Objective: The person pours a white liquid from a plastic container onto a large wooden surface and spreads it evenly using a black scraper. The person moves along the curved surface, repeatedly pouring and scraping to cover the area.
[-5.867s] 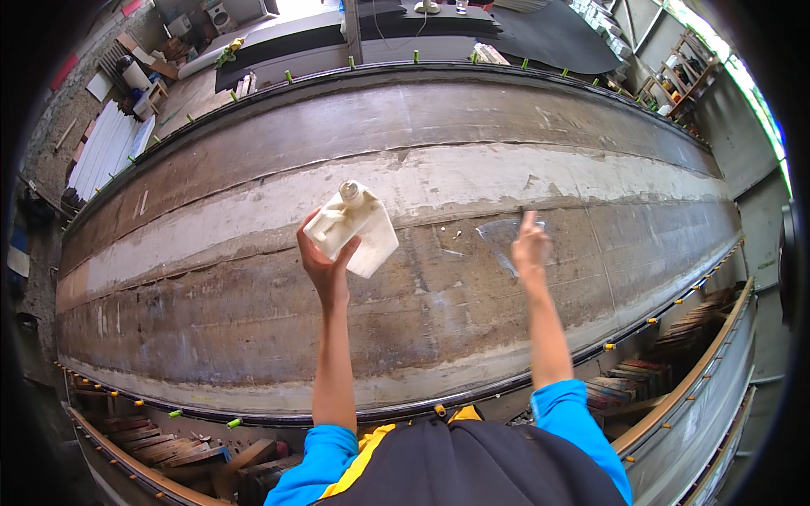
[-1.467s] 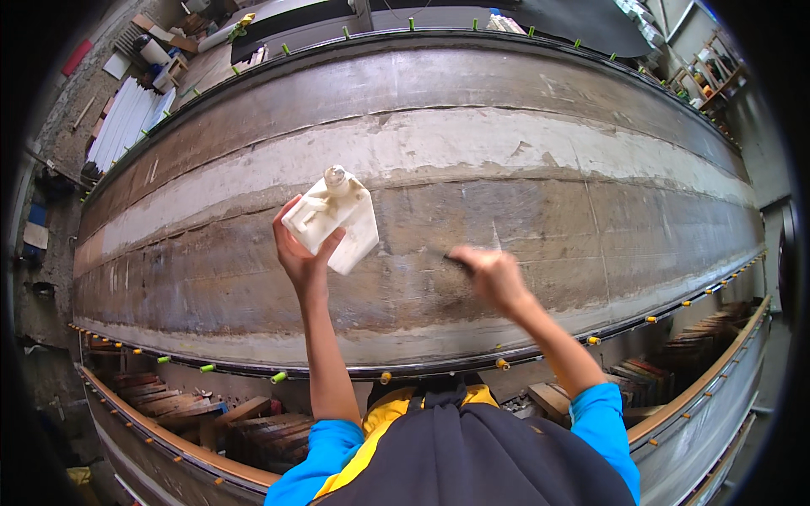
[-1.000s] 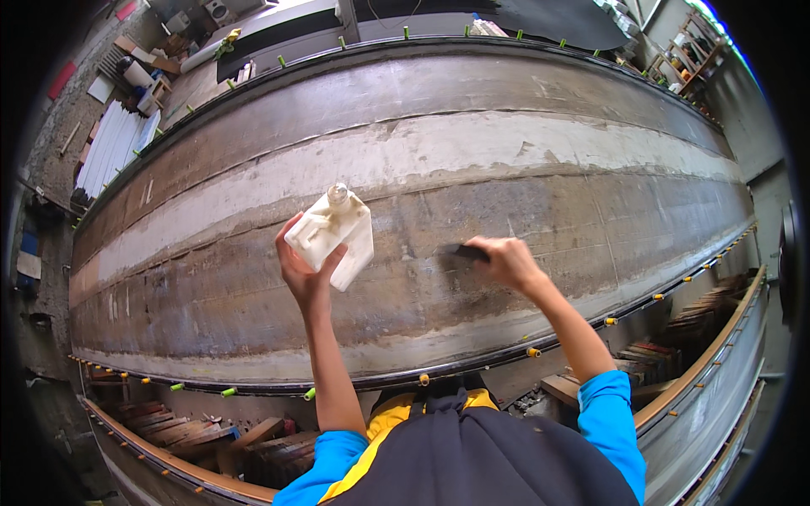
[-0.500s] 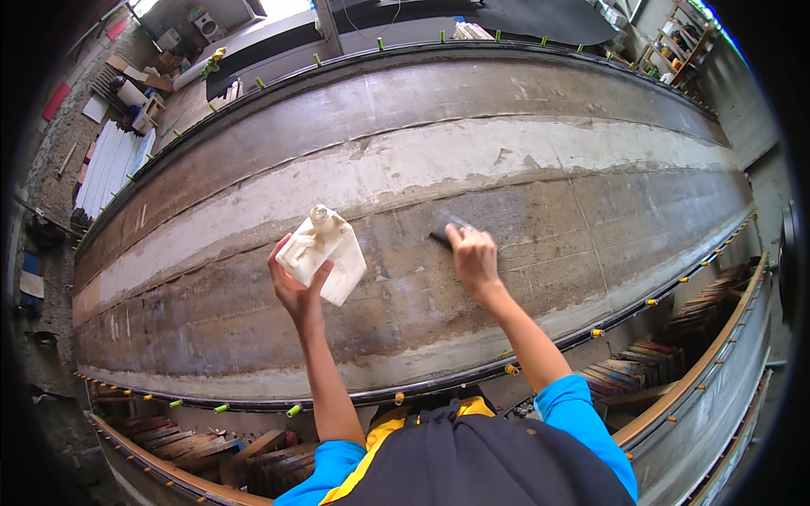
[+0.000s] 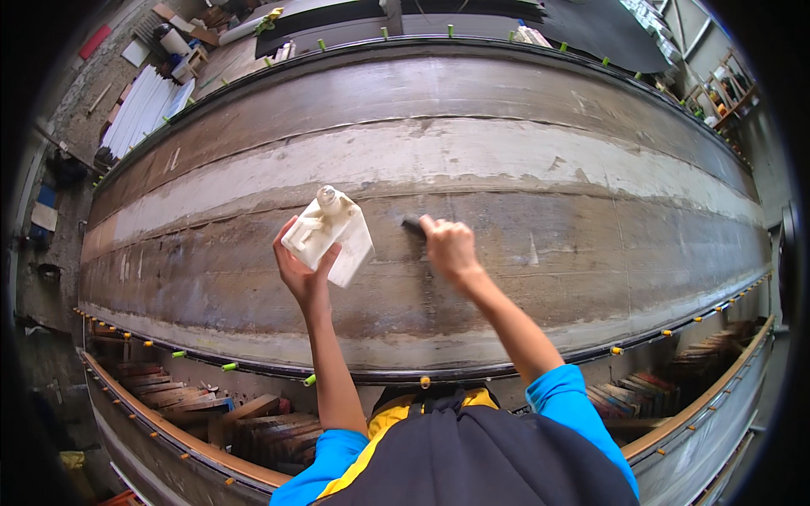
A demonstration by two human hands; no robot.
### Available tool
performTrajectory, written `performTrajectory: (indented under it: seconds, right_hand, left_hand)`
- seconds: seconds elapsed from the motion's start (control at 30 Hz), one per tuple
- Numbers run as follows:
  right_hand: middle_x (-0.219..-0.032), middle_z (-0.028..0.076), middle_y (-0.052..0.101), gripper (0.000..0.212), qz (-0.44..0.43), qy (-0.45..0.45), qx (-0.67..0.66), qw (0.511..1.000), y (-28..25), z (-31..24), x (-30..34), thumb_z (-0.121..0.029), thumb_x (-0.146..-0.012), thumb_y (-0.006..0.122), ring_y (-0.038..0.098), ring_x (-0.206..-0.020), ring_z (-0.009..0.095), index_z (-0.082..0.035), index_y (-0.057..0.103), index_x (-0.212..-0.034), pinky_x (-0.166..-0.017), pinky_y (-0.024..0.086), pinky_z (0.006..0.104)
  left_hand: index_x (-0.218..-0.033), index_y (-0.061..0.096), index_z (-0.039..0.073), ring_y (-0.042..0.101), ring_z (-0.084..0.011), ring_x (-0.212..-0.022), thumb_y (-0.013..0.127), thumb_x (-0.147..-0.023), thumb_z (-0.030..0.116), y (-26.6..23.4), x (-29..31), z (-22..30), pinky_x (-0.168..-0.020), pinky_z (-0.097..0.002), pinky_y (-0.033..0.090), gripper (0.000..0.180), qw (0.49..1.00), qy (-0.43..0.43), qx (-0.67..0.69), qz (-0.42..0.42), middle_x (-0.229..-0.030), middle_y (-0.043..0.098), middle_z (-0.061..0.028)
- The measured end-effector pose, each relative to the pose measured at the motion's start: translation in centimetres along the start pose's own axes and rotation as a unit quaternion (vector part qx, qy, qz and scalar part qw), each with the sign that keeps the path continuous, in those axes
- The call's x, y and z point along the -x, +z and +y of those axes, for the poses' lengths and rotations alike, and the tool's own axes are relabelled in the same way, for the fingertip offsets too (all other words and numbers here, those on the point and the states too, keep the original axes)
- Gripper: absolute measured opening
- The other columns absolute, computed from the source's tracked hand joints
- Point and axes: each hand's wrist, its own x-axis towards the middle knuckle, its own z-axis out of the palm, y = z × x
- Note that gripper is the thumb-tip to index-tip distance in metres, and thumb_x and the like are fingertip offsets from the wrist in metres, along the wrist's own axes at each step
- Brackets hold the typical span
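A white, squarish plastic jug [image 5: 348, 253] with a short neck is gripped in my left hand [image 5: 302, 274], fingers on one side and thumb on the other. It is held tilted above a long, brown and grey stained work surface [image 5: 540, 312]. My right hand [image 5: 454, 250] is closed around a dark, flat-looking scraper or spreader [image 5: 413, 226], just right of the jug. The tool's edge is at the surface, where a darker streak lies beside it. Most of the tool is hidden by my fingers, so its exact kind cannot be made out.
A pale band [image 5: 498, 152] runs lengthwise along the surface. Green pegs [image 5: 384, 34] line the far rim, and yellow pegs [image 5: 425, 382] the near rim. Stacked wooden pieces [image 5: 633, 392] lie below the near edge. White strips [image 5: 148, 110] and a shelf rack [image 5: 730, 88] stand beyond.
My right hand has moved left along the surface with the dark tool, closer to the jug. The jug stays in my left hand, at much the same tilt. The whole view has shifted.
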Motion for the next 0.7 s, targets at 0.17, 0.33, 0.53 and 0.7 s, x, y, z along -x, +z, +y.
performTrajectory:
  seconds: [0.17,0.33,0.53,0.7]
  right_hand:
    - [-0.077,0.008,0.064,0.029,-0.012,-0.101,-0.085,0.991,-1.1,1.8,-5.5,-0.005,-0.074,0.057,0.063,-0.07,0.023,-0.012,0.057,-0.101,-0.066,0.051,0.0368]
    - [-0.084,0.005,0.064,0.033,0.02,-0.206,-0.058,0.977,1.7,0.4,-7.0,-0.004,-0.071,0.058,0.063,-0.075,0.022,-0.013,0.058,-0.102,-0.074,0.049,0.0381]
    - [-0.07,0.007,0.063,0.022,-0.058,-0.323,-0.171,0.929,-1.9,-0.8,0.8,-0.002,-0.072,0.059,0.06,-0.056,0.018,-0.013,0.059,-0.091,-0.056,0.051,0.0324]
    - [-0.065,0.006,0.063,0.018,-0.085,-0.238,-0.114,0.961,-1.6,0.6,-3.7,-0.009,-0.076,0.06,0.058,-0.05,0.02,-0.015,0.06,-0.093,-0.048,0.049,0.0327]
  left_hand:
    - [-0.119,0.043,0.007,0.046,-0.0183,-0.109,0.076,-0.061,0.001,-3.9,-1.0,0.1,-0.095,-0.033,0.038,0.067,1.0,0.006,0.001,0.02,-0.116,0.046,-0.0069]
    - [-0.119,0.043,0.007,0.046,-0.0191,-0.109,0.076,-0.061,0.002,-6.1,-2.0,0.1,-0.096,-0.0335,0.038,0.067,1.0,0.003,-0.013,0.018,-0.117,0.046,-0.0072]
    - [-0.119,0.043,0.007,0.045,-0.0198,-0.11,0.076,-0.062,0.002,-8.1,-2.8,-1.0,-0.097,-0.0342,0.037,0.066,0.999,-0.003,-0.007,0.035,-0.117,0.046,-0.0075]
    - [-0.12,0.043,0.006,0.045,-0.0195,-0.111,0.075,-0.062,0.0,-7.2,-2.9,-0.9,-0.097,-0.0338,0.034,0.067,1.0,-0.005,0.01,0.023,-0.117,0.047,-0.0073]
